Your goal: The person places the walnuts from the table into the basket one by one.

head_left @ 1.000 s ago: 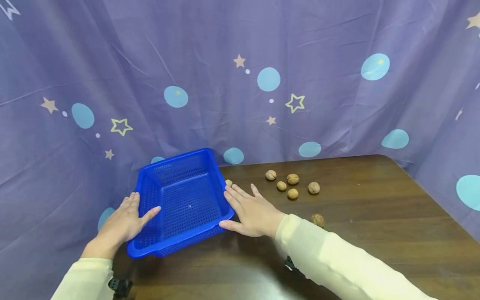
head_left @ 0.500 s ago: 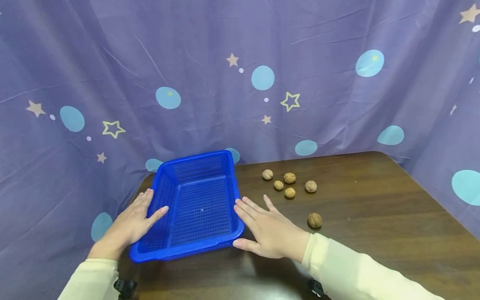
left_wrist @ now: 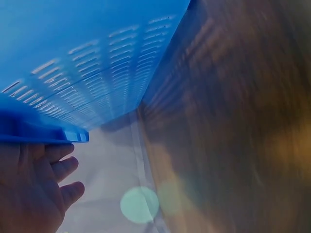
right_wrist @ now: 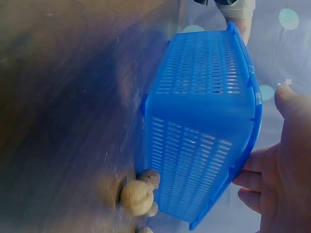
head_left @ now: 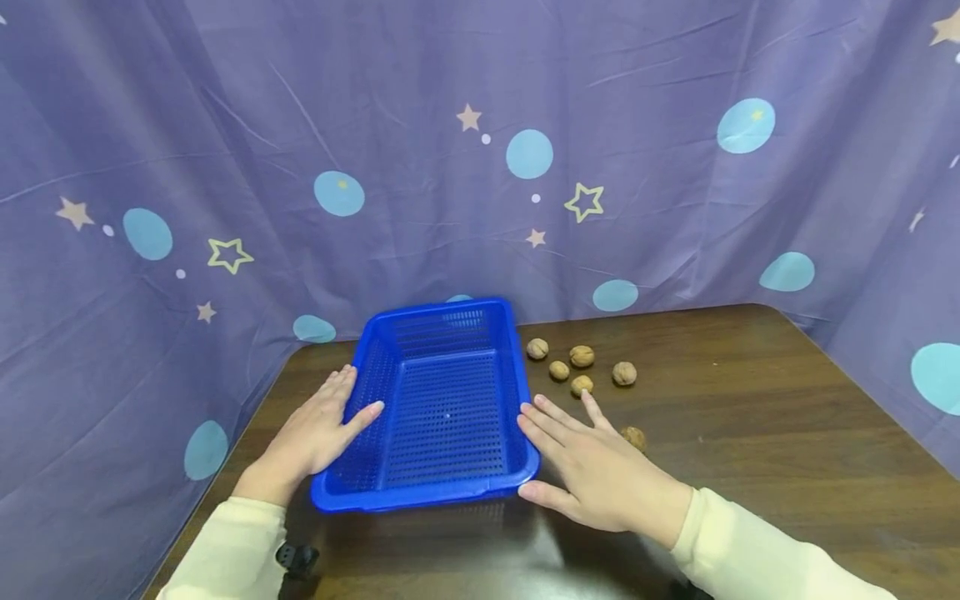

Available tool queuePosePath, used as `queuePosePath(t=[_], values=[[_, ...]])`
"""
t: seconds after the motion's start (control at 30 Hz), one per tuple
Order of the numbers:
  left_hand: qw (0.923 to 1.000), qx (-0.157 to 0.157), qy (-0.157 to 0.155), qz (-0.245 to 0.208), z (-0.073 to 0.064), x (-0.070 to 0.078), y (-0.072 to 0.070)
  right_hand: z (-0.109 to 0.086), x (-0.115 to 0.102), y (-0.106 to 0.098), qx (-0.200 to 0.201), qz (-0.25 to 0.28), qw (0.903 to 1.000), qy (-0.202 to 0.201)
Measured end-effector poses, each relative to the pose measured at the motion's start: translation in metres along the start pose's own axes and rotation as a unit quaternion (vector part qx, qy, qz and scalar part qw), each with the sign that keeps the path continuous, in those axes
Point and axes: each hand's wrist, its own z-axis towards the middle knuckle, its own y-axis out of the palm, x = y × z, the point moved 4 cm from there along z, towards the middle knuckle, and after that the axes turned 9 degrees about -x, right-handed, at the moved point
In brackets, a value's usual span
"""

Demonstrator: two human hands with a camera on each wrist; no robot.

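Note:
An empty blue plastic basket (head_left: 420,497) with slotted walls sits on the wooden table between both hands. My left hand (head_left: 315,429) lies along its left rim, fingers outside and thumb reaching over the inside. In the left wrist view those fingers (left_wrist: 64,167) show just under the rim. On the opposite side, the straight fingertips of my right hand (head_left: 600,471) touch the rim, with the thumb by the near right corner. Several walnuts lie right of the basket, among them a pale walnut (head_left: 537,348) at its far right side and a darker walnut (head_left: 634,438) partly behind my right hand.
The table (head_left: 787,417) extends to the right, with a rounded far corner. A purple curtain (head_left: 420,233) with stars and blue dots hangs close behind the table and along the left. In the right wrist view, a walnut (right_wrist: 137,197) lies close beside the basket wall.
Both hands have shifted the basket to the right, closer to the walnuts, and it has turned straighter. The walnut by my right wrist was uncovered midway and is partly hidden again.

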Motion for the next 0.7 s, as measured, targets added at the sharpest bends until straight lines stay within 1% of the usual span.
queuePosePath(t=[0.2,0.4,0.53,0.7], values=[[0.9999,-0.001,0.014,-0.005,0.011,0.023,0.005,-0.018,0.01,-0.006,0.014,-0.027,0.9994,0.015],[0.9994,0.011,0.031,-0.006,0.02,0.046,0.011,-0.028,0.023,-0.011,0.025,-0.029,0.9989,0.027],[0.999,0.016,0.041,-0.005,0.025,0.065,0.014,-0.034,0.034,-0.01,0.018,-0.016,0.9987,0.045],[0.9988,0.014,0.045,-0.016,0.029,0.089,0.019,-0.042,0.047,-0.005,-0.001,0.005,0.9972,0.075]])
